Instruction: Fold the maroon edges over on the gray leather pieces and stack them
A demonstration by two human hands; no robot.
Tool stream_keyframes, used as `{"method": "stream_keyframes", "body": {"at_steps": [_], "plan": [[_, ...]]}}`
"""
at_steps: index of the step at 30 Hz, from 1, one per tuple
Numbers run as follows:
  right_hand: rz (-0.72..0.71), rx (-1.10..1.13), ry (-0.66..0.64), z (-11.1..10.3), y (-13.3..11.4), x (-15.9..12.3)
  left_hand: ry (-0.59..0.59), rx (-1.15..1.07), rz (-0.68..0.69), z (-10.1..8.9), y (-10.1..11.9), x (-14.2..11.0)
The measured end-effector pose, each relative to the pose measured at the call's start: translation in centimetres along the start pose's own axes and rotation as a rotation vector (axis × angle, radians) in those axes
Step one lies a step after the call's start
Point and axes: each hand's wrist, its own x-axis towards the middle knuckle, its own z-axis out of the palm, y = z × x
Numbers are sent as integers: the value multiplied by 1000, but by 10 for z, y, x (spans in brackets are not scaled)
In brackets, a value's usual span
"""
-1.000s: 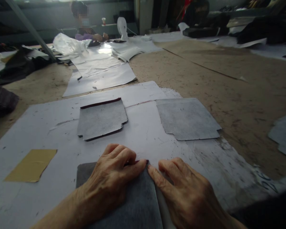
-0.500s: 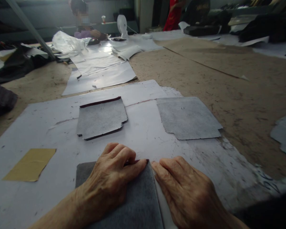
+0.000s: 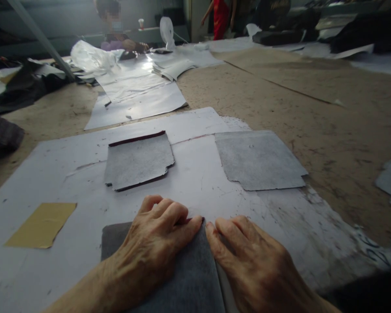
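A dark grey felt-like piece (image 3: pixel 189 278) lies at the near edge on white paper (image 3: pixel 68 182). My left hand (image 3: pixel 156 248) rests on it with the fingers curled and the thumb pinching its far right corner, where a dark red edge shows. My right hand (image 3: pixel 250 265) lies beside that corner, fingers bent and fingertips pressed at the piece's right edge. Farther off on the paper lie two lighter grey cut pieces: one (image 3: pixel 138 161) with a dark red rim in the middle, one (image 3: pixel 259 158) to the right.
A tan rectangle (image 3: pixel 41 225) lies at the left on the paper. Beyond is a brown board table (image 3: pixel 280 100) with silver sheets (image 3: pixel 137 93) and dark fabric (image 3: pixel 22 89). A seated person (image 3: pixel 115 37) works at the far end; another in red (image 3: pixel 220 17) stands behind.
My hands have barely moved; the right fingertips have closed in slightly on the corner. The person in red has come into view at the back.
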Motion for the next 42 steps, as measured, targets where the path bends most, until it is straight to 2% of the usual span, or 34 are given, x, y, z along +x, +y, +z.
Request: {"method": "stream_keyframes", "body": {"at_steps": [6, 12, 21, 24, 29, 34, 38, 42], "plan": [[-3, -8, -9, 0, 0, -2, 2, 119, -48, 0, 9, 3], [85, 14, 112, 3, 4, -6, 103, 22, -44, 3, 7, 1], [31, -126, 10, 4, -1, 0, 124, 76, -159, 2, 9, 2], [43, -113, 23, 4, 0, 0, 129, 123, -125, -6, 3, 0], [47, -87, 14, 3, 4, 0, 34, 29, 13, -22, -18, -12], [12, -147, 35, 6, 2, -3, 8, 0, 19, -30, -27, -29], [-91, -160, 4, 2, 0, 3, -46, 34, 77, -29, -24, -33], [-192, -125, -97, -3, 1, 14, -65, 59, 155, -27, -23, -32]]}}
